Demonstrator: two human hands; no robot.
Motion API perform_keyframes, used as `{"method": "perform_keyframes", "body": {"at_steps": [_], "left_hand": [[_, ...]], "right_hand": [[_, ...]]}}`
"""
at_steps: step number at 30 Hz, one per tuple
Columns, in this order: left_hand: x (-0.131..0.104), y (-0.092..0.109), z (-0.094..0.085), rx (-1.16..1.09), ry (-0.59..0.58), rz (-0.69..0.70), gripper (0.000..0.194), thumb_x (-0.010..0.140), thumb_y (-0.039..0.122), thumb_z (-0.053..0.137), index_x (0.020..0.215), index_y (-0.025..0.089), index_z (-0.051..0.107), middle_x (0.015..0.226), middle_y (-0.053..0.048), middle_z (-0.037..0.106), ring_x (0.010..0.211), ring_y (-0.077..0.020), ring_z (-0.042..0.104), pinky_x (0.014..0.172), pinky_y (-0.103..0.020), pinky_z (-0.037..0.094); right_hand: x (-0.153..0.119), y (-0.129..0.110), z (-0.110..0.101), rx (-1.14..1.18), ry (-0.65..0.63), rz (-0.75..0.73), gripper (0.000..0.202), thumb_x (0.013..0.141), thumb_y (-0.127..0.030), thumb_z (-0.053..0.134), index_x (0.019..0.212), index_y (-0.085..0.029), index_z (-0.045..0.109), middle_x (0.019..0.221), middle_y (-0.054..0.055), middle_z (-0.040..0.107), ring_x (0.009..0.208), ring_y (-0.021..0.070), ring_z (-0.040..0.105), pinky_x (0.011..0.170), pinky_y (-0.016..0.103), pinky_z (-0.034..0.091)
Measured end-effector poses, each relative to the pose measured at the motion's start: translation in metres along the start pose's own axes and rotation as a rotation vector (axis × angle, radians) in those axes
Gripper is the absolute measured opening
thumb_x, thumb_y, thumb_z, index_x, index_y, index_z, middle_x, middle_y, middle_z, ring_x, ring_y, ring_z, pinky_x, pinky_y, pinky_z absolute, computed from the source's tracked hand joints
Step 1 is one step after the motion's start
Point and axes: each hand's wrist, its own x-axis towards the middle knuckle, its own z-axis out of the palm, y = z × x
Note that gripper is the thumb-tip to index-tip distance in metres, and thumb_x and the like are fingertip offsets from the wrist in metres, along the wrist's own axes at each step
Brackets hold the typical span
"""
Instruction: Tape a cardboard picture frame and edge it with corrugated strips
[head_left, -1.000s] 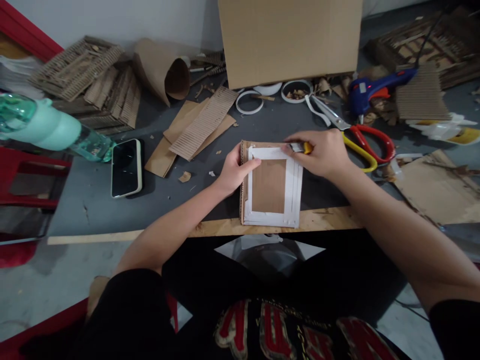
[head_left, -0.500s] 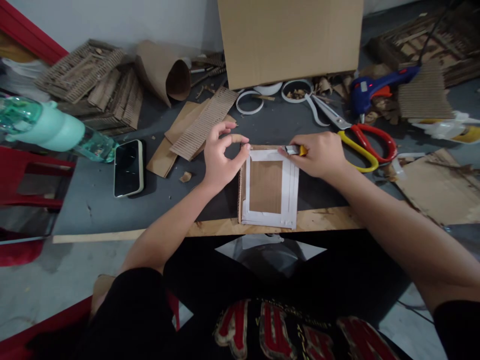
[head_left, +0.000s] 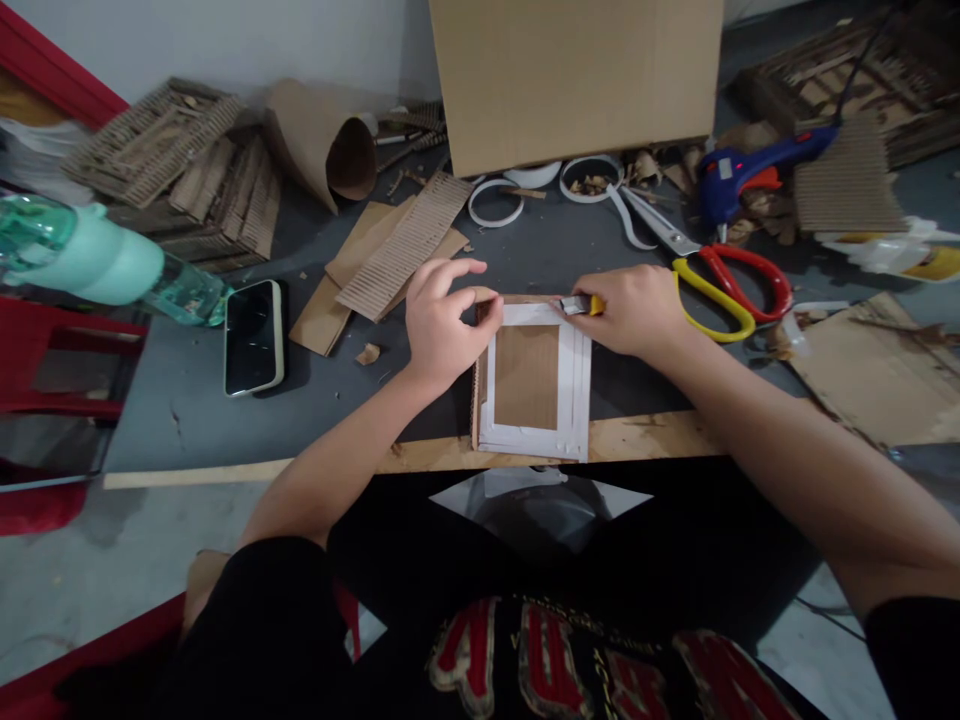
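Note:
In front of me a small cardboard panel lies near the table's front edge. White strips frame its brown middle, and corrugated edging runs along its left side. My left hand is at the panel's top left corner, thumb and index finger pinched on its edge, the other fingers curled loosely above. In my right hand is a utility knife with a yellow body and a metal tip. That tip points left at the panel's top right edge; whether the blade touches the cardboard cannot be made out.
Scissors with red and yellow handles lie right of my right hand, beyond them a blue glue gun. A phone, a bottle and corrugated strips are on the left. A large cardboard sheet stands behind.
The whole view has shifted slightly. My left thumb and fingers have turned a little at the panel's corner. The knife stays in my right hand at the top edge.

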Motion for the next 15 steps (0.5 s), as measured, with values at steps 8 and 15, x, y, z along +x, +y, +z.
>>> {"method": "perform_keyframes", "body": {"at_steps": [8, 15], "left_hand": [[0.0, 0.0022, -0.0001, 0.001, 0.065, 0.059, 0.014, 0.094, 0.019, 0.068, 0.084, 0.026, 0.072, 0.111, -0.005, 0.08, 0.114, -0.029, 0.073, 0.112, -0.056, 0.057], [0.0009, -0.002, -0.0009, -0.006, 0.009, 0.003, 0.011, 0.094, 0.02, 0.067, 0.085, 0.026, 0.069, 0.11, -0.005, 0.077, 0.113, -0.0277, 0.072, 0.115, -0.055, 0.055]], "right_hand": [[0.0002, -0.0022, -0.0023, -0.027, -0.036, 0.019, 0.035, 0.092, -0.053, 0.058, 0.092, -0.025, 0.078, 0.08, 0.01, 0.077, 0.074, 0.0268, 0.065, 0.064, 0.036, 0.024], [-0.0009, -0.0039, -0.0038, -0.033, -0.033, 0.023, 0.037, 0.095, -0.054, 0.055, 0.092, -0.025, 0.079, 0.081, 0.01, 0.077, 0.074, 0.0266, 0.065, 0.064, 0.036, 0.025]]}}
